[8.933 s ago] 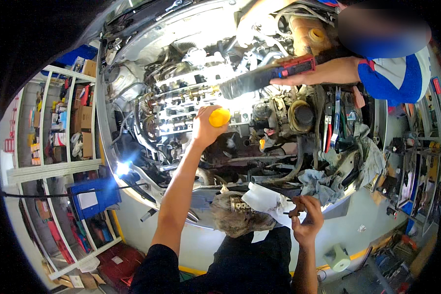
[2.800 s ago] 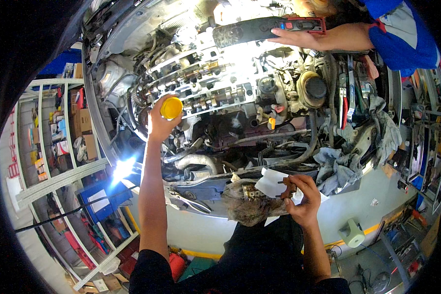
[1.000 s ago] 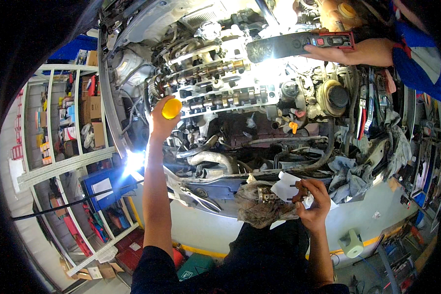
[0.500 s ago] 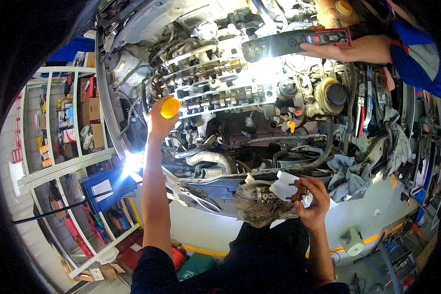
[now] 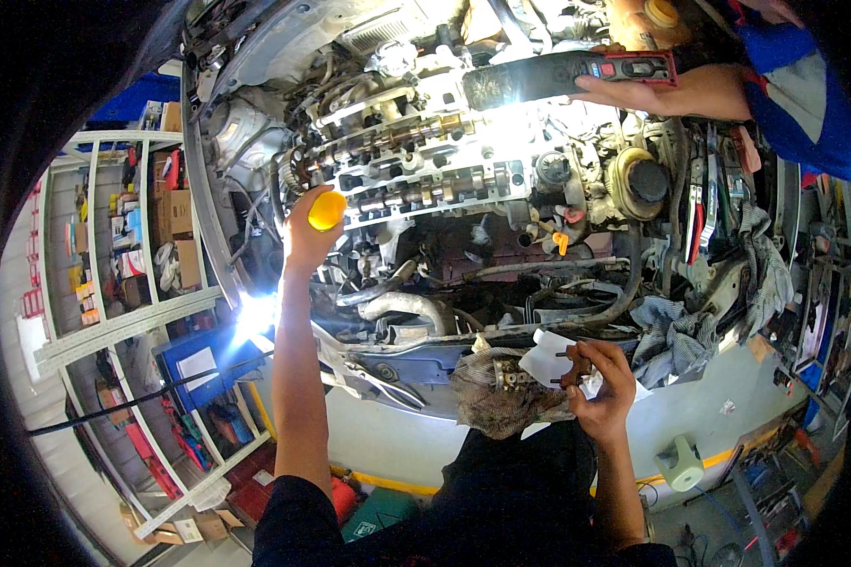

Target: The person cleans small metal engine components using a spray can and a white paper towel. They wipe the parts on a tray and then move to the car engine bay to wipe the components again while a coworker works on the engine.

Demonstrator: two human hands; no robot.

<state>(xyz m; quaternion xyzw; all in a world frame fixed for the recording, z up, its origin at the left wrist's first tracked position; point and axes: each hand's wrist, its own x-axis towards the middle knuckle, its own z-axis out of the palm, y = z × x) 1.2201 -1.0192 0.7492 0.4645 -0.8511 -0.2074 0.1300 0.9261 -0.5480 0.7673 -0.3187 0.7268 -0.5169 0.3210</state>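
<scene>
The brown metal bracket (image 5: 574, 369) in my right hand (image 5: 586, 375) is small and squat, with a dull surface and two thin, dark prongs jutting out at nine o'clock. In my left hand (image 5: 312, 227) is a yellow round-topped object (image 5: 327, 212), smooth and shiny like plastic; its lower part is hidden. Between two and three o'clock from that hand runs the near camshaft (image 5: 430, 192), a row of polished steel lobes, with the browner far camshaft (image 5: 397, 138) parallel beyond it.

My right fingers are pinched almost together on the bracket, thumb below and fingertips above, so it sits at their tips with the prongs clear of them. My left fingers curl around the yellow object, its top showing at my grip's one o'clock; I can't tell whether its hidden end touches the engine.

At nine o'clock from the bracket, pale metal parts (image 5: 512, 375) with holes lie on a crumpled brownish rag (image 5: 496, 406); creased white paper (image 5: 544, 357) is just beside them. A striped grey cloth (image 5: 673, 331) lies bunched at two o'clock from my right hand.
</scene>
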